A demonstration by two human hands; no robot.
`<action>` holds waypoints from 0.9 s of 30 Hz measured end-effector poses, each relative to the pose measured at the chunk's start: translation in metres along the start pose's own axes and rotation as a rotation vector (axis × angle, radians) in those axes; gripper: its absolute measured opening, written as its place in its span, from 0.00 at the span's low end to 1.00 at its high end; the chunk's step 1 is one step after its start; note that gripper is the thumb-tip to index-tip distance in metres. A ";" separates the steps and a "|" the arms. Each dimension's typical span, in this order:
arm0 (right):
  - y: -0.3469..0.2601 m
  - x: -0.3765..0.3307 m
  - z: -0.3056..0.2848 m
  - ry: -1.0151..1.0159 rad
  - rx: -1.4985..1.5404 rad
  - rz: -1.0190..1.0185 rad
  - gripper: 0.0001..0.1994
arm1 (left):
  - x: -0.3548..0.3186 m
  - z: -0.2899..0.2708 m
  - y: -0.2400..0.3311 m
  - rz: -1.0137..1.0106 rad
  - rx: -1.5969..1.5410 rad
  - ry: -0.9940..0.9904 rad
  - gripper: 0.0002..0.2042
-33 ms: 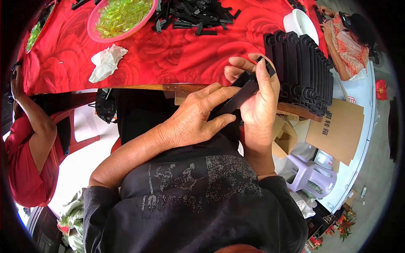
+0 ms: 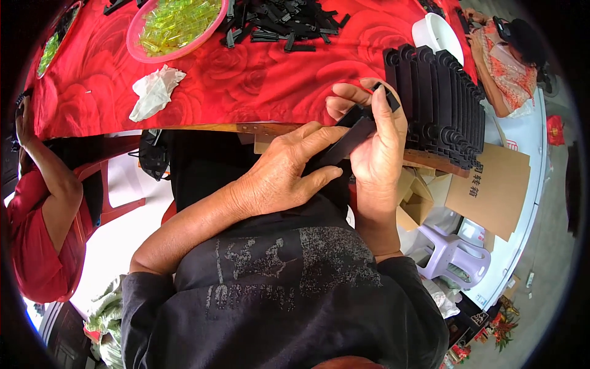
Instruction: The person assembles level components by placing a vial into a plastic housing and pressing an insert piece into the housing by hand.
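Single head-worn fisheye looked steeply down, close above shirt (image 2: 270, 283), left hand (image 2: 284, 163) and right hand (image 2: 380, 144); it also took in the tabletop (image 2: 246, 95) ahead, straight edges bending toward the rim.

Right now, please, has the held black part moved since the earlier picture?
No, not visibly: the black part keeps its place against the table's wooden edge.

Slim black bar-shaped part (image 2: 351, 141), slanting up rightward, partly hidden, held near red-covered table (image 2: 246, 98).

one held part (image 2: 355, 139), one white bowl (image 2: 424, 32), one tissue (image 2: 155, 92)
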State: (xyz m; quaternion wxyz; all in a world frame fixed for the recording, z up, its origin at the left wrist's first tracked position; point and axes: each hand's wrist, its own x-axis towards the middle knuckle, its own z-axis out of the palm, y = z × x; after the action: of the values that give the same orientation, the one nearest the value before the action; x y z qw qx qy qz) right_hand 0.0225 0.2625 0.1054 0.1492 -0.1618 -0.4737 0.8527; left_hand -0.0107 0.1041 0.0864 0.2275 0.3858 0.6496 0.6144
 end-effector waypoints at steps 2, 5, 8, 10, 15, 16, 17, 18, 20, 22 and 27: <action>-0.001 0.000 0.000 0.008 -0.034 0.001 0.13 | -0.001 -0.001 -0.002 0.002 -0.012 0.000 0.24; -0.001 0.001 -0.008 -0.013 -0.164 -0.052 0.11 | -0.001 -0.002 -0.003 0.006 -0.055 -0.014 0.24; -0.004 0.003 -0.019 -0.056 -0.371 -0.183 0.11 | -0.001 -0.003 -0.002 -0.012 -0.005 -0.007 0.23; -0.013 0.000 -0.023 -0.131 -0.595 -0.261 0.13 | -0.001 -0.002 -0.004 -0.019 0.010 0.050 0.21; -0.040 -0.002 -0.036 -0.254 -0.567 0.001 0.14 | -0.004 0.000 -0.004 -0.079 0.000 0.086 0.34; -0.042 -0.004 -0.037 -0.252 -0.568 0.000 0.14 | -0.003 0.000 -0.004 -0.078 -0.001 0.084 0.34; -0.043 -0.005 -0.038 -0.258 -0.585 -0.047 0.14 | -0.001 -0.001 -0.004 -0.030 0.017 0.134 0.35; -0.044 -0.005 -0.039 -0.263 -0.601 -0.092 0.14 | 0.000 -0.001 -0.003 0.016 0.034 0.185 0.36; -0.050 -0.004 -0.042 -0.130 -0.601 -0.217 0.13 | 0.001 -0.006 0.002 0.027 0.034 0.296 0.39; -0.061 -0.002 -0.050 0.051 -0.591 -0.313 0.11 | 0.004 -0.014 -0.005 0.248 0.245 0.435 0.39; -0.091 0.002 -0.077 0.275 -0.410 -0.700 0.11 | 0.004 -0.022 0.000 0.247 0.254 0.527 0.33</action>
State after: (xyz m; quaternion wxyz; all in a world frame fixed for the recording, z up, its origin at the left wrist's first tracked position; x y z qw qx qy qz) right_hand 0.0622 0.3683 0.1447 0.4560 -0.1298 -0.6357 0.6093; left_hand -0.0301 0.0941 0.0898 -0.0749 0.3146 0.7058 0.6303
